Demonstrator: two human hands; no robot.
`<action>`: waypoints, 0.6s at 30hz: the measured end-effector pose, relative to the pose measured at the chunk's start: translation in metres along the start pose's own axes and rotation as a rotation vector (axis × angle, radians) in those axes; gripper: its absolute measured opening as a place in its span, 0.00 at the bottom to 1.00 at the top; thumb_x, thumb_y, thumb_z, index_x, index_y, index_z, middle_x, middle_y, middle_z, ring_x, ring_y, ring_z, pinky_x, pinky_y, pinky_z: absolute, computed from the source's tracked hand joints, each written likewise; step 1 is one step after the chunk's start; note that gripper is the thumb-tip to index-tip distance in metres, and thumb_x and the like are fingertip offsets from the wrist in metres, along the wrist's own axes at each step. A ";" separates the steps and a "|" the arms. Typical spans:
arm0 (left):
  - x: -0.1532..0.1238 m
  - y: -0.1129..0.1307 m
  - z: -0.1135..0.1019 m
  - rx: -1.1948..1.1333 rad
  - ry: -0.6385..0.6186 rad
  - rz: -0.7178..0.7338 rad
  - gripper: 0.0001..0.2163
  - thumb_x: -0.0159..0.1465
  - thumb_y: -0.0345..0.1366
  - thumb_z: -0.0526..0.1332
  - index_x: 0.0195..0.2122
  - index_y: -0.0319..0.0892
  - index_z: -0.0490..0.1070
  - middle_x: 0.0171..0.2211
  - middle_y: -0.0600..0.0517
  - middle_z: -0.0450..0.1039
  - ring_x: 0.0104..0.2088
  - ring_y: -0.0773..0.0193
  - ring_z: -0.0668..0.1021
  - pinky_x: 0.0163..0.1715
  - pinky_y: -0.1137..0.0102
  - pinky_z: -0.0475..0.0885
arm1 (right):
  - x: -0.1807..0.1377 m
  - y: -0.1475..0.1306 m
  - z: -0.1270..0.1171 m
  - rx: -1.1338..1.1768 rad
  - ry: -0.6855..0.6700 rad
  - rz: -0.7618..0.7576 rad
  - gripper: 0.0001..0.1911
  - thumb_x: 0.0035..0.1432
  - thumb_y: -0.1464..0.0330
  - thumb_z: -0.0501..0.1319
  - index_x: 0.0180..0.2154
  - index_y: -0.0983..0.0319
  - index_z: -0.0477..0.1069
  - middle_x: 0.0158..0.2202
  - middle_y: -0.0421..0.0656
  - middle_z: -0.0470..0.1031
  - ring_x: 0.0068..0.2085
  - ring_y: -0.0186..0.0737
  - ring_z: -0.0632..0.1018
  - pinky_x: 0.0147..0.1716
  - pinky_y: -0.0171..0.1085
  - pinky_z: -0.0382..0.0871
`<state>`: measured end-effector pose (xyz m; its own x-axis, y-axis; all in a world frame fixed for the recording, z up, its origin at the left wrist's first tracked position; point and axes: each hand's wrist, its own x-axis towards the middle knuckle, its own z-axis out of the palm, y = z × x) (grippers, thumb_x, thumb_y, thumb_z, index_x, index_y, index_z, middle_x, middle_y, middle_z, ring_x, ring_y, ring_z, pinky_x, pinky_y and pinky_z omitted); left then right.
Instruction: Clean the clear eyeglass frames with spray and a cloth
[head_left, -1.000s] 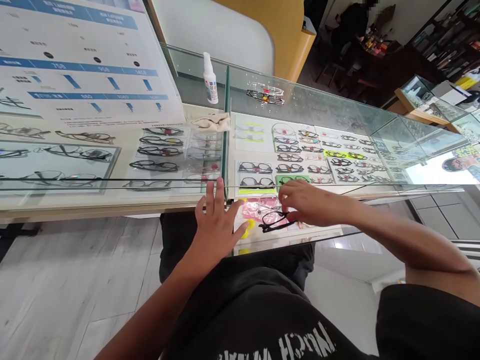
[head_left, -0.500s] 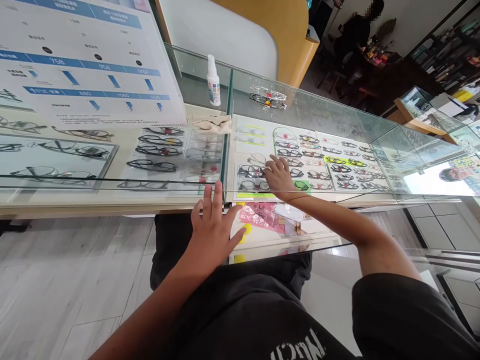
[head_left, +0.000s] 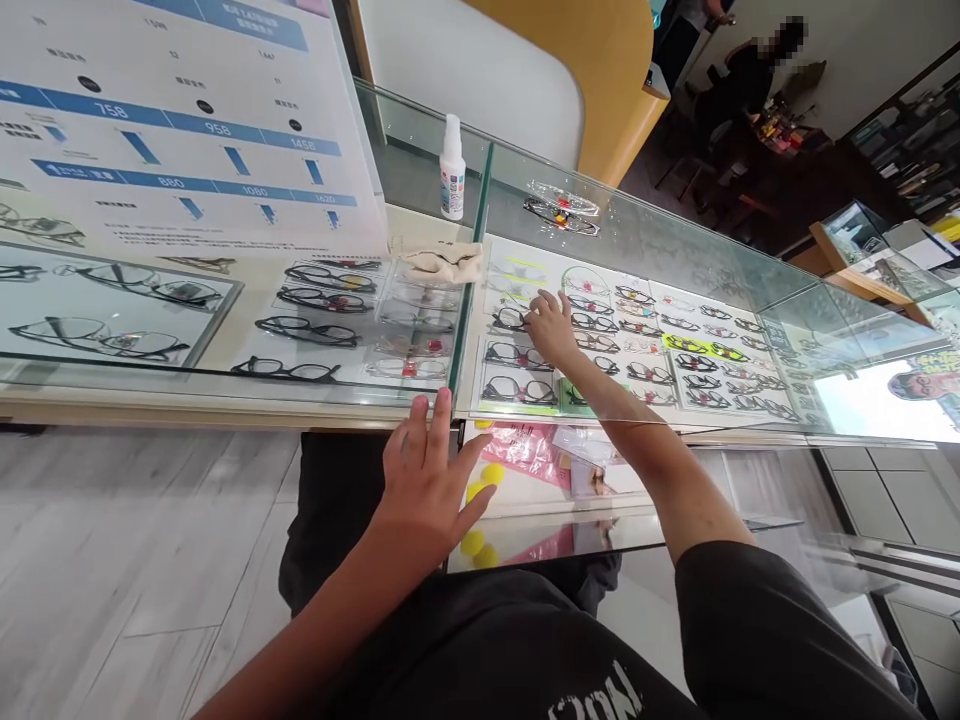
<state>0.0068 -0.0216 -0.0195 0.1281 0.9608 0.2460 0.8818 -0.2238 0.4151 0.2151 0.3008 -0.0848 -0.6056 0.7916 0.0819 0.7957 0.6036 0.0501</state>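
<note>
My left hand (head_left: 427,470) lies with spread fingers at the front edge of the glass counter (head_left: 360,400), holding nothing. Its fingertips touch the edge near the glass divider (head_left: 474,260). My right hand (head_left: 551,328) reaches into the display section right of that divider. Its curled fingers are at the right end of dark-rimmed eyeglasses (head_left: 510,319); the exact grip is partly hidden by the hand. Just nearer to me lie two more dark pairs of eyeglasses (head_left: 517,356). Rows of eyeglasses (head_left: 651,373) lie to the right of my hand.
A white spray bottle (head_left: 452,170) stands on the glass beside a beige cloth (head_left: 439,263). A printed price sheet (head_left: 225,190) covers the left. Below the counter, an open drawer holds a pink packet (head_left: 525,450) and yellow discs (head_left: 480,485). A person (head_left: 739,85) sits far back.
My right hand has shifted farther from me, from beside the nearer pairs to the dark-rimmed eyeglasses. The left hand stays spread at the edge. The view has tilted slightly.
</note>
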 end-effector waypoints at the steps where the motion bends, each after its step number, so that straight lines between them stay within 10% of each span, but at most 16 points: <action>1: 0.000 0.000 0.001 -0.001 0.007 -0.003 0.22 0.72 0.42 0.69 0.66 0.44 0.82 0.86 0.36 0.30 0.83 0.20 0.47 0.76 0.34 0.54 | 0.002 0.000 0.002 0.002 -0.009 0.000 0.13 0.75 0.71 0.59 0.48 0.63 0.84 0.65 0.58 0.78 0.79 0.63 0.63 0.82 0.70 0.43; 18: -0.004 0.001 0.007 0.015 0.031 -0.014 0.26 0.70 0.39 0.72 0.69 0.46 0.79 0.86 0.37 0.24 0.82 0.15 0.47 0.75 0.31 0.55 | 0.018 0.007 0.009 0.117 -0.123 0.045 0.15 0.72 0.65 0.63 0.50 0.59 0.87 0.65 0.56 0.77 0.78 0.65 0.62 0.81 0.71 0.37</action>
<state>0.0105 -0.0241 -0.0260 0.1021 0.9581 0.2676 0.8903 -0.2080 0.4051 0.2093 0.3202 -0.0916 -0.5715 0.8196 -0.0411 0.8200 0.5683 -0.0682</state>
